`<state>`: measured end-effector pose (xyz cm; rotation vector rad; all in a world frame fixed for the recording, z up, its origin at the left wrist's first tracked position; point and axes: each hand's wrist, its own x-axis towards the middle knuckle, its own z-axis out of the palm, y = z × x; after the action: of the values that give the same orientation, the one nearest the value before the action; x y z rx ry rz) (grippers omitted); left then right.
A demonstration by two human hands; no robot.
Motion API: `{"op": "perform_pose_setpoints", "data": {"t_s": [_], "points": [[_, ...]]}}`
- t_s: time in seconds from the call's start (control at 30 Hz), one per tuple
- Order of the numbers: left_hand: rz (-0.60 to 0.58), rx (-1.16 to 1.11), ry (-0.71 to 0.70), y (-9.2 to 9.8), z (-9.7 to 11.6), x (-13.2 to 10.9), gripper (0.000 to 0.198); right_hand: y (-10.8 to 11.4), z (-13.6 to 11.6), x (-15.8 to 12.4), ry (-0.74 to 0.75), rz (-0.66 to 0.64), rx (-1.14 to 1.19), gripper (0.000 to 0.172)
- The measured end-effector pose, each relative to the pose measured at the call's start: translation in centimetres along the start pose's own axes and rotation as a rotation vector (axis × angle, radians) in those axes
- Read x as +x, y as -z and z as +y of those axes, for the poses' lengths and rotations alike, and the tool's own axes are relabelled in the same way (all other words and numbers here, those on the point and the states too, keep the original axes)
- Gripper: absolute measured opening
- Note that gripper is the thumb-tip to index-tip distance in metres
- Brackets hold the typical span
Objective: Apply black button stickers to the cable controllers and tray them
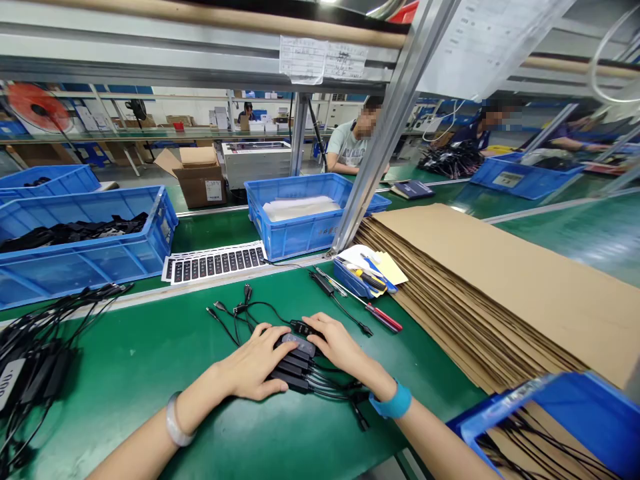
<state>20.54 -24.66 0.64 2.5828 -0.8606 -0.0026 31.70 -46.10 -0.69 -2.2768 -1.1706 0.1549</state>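
Several black inline cable controllers (296, 365) lie side by side on the green bench, their cables running off both ends. My left hand (257, 363) rests against their left side, fingers stretched and thumb apart. From the right, my right hand (336, 340) has its fingertips curled on the uppermost controller (301, 327), with the thumb close to the grey-faced one (299, 345) below it. Cable plugs (220, 307) spread out beyond my left hand. A separate cable with a black box (324, 283) lies farther back, beside a red-handled screwdriver (384, 317).
At left, a pile of black cables (43, 373) sits below a blue bin (80, 260). Label sheets (217, 263) lie near another blue bin (305, 233). Stacked cardboard (500, 260), a small tool tray (353, 279) and a blue bin of cables (575, 413) occupy the right. Co-workers sit beyond.
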Motion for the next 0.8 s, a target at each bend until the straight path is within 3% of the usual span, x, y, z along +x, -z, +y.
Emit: {"op": "perform_pose_setpoints", "data": {"t_s": [0.13, 0.23, 0.4, 0.5, 0.67, 0.8], "points": [[0.087, -0.008, -0.006, -1.1, 0.0, -0.6, 0.078, -0.7, -1.6, -0.9, -0.001, -0.009, 0.135, 0.043], [0.041, 0.019, 0.013, -1.5, 0.0, -0.8, 0.089, -0.1, -1.6, 0.1, 0.001, 0.004, -0.049, 0.038], [-0.046, 0.030, 0.043, -1.3, 0.0, -0.7, 0.084, 1.7, 2.0, 5.2, -0.223, 0.220, -0.366, 0.030], [-0.023, 0.029, 0.037, -1.4, -0.1, -0.8, 0.085, 1.5, 3.4, 6.5, -0.232, 0.237, -0.430, 0.030], [-0.012, 0.012, 0.021, -1.5, -0.1, -1.1, 0.085, -0.3, 2.4, 3.1, -0.060, 0.093, -0.405, 0.045], [0.016, -0.027, 0.027, -1.7, 0.0, -1.2, 0.089, -0.2, 1.1, -0.2, 0.082, -0.038, -0.130, 0.054]]}}
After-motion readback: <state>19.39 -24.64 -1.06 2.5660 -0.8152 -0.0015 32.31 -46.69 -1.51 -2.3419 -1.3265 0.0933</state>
